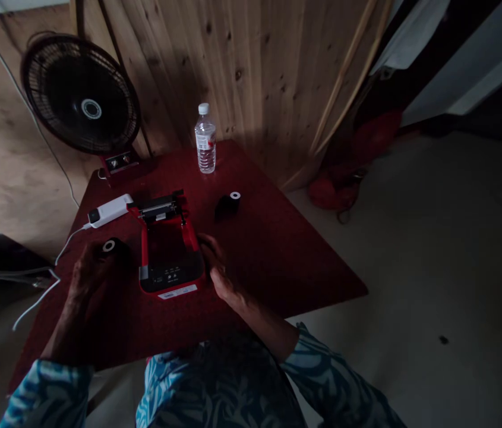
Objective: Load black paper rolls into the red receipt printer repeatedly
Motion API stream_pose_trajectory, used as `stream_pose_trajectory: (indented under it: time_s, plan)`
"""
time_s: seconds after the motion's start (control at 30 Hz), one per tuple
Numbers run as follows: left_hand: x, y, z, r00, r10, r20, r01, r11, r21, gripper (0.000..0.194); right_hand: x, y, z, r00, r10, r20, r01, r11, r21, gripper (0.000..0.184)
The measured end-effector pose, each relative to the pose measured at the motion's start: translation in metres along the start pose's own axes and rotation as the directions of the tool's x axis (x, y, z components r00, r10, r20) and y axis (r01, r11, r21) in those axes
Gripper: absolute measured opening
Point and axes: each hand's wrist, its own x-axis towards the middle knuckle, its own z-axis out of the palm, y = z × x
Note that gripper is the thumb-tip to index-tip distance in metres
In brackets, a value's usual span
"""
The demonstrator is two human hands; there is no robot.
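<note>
A red and black printer lies on the table with its middle open, showing a roller mechanism at the far end and small marked buttons at the near end. My left hand is closed around a black roll with a white core, just left of the printer. Dim light hides some of its fingertips. Against the printer's right side, my right hand is closed on the edge, its fingers partly hidden. A second black roll with a white core lies farther back on the right, with dark film beside it.
The dark red table stands against a wooden wall. A white power strip with a cable lies behind the left roll. At the back are a fan and a clear plastic bottle. Red bags rest on the floor to the right.
</note>
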Motion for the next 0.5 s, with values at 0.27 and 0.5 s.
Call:
stream_pose_trajectory:
  time_s: [0.27,0.5]
  plan:
    - [-0.023,0.010,-0.011,0.998,-0.025,0.059,0.034,0.987,-0.158,0.041,0.025,-0.027,-0.044,0.970,-0.243,-0.025,0.234,0.954,-0.190,0.041]
    - [-0.028,0.010,-0.014,0.972,0.133,-0.192,-0.177,0.957,-0.229,0.052,0.113,-0.034,-0.107,0.940,-0.302,-0.160,0.218,0.890,-0.400,0.064]
